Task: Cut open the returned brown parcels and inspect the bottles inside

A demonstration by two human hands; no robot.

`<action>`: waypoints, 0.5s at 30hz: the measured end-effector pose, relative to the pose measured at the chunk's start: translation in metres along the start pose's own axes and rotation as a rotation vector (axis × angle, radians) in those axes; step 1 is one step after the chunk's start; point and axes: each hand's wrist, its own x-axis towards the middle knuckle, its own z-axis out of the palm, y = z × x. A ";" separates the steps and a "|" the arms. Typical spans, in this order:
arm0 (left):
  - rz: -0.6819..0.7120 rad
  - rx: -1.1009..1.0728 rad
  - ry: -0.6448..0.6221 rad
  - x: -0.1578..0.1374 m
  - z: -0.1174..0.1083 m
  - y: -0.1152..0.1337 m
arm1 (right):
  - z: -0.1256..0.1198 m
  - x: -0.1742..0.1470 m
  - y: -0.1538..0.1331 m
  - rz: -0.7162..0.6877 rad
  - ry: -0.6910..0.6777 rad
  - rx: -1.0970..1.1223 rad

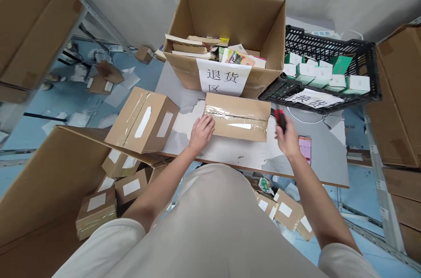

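Note:
A taped cardboard box (237, 113) lies on the table, clear tape running along its top seam, with a white label strip on it. My left hand (201, 133) rests on the box's left end, fingers laid over the top. In my right hand (288, 137) is a red and black utility knife (280, 119), held just off the box's right end. Its tip points toward that end; motion blur hides whether it touches. A phone (305, 148) with a lit pink screen lies beside my right wrist.
Behind stands a large open carton (184, 69) of books with a paper sign. A black crate (329, 41) of white-green boxes is at its right. Left on the table (329, 164) sits another closed box (141, 115). A big carton (39, 190) holds several parcels below left.

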 end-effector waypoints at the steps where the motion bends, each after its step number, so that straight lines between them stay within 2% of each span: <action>1: 0.034 0.005 -0.014 -0.001 0.002 0.001 | -0.003 0.016 -0.024 -0.189 -0.101 -0.058; 3: 0.055 0.009 -0.017 -0.002 0.005 0.003 | 0.002 0.047 -0.070 -0.496 -0.339 -0.195; 6: 0.055 0.003 -0.002 -0.002 0.008 0.004 | 0.021 0.079 -0.116 -0.693 -0.577 -0.389; 10: 0.055 -0.005 0.019 -0.001 0.008 0.004 | 0.038 0.091 -0.134 -0.738 -0.659 -0.529; 15: 0.074 0.002 0.052 0.001 0.007 0.003 | 0.034 0.092 -0.141 -0.751 -0.669 -0.649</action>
